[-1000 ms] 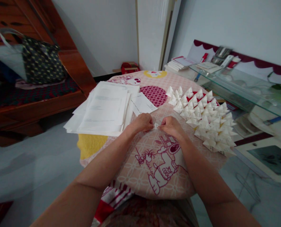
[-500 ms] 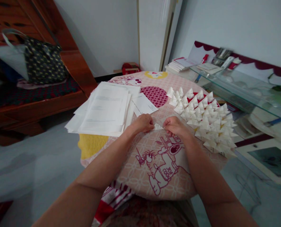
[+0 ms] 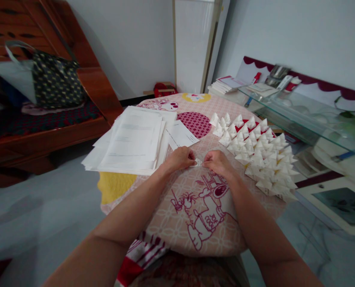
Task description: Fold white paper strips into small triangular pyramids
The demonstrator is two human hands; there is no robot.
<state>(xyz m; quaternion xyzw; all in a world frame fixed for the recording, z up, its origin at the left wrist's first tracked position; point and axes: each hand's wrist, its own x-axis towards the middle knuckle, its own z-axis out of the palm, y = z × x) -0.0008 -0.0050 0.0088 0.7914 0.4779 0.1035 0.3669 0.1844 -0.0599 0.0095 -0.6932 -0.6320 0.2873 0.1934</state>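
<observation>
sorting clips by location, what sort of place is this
Probably a room in a home, perhaps a living room: there is a wooden bench with a spotted bag on it, a table covered by a cartoon-print cloth, and a glass shelf by the wall.

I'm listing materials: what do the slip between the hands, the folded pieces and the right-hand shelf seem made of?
Slip: probably paper, matte white with dark print-like marks. Folded pieces: likely paper too, matte, with crisp creases. Shelf: seemingly glass, glossy and see-through, with a greenish edge.
</observation>
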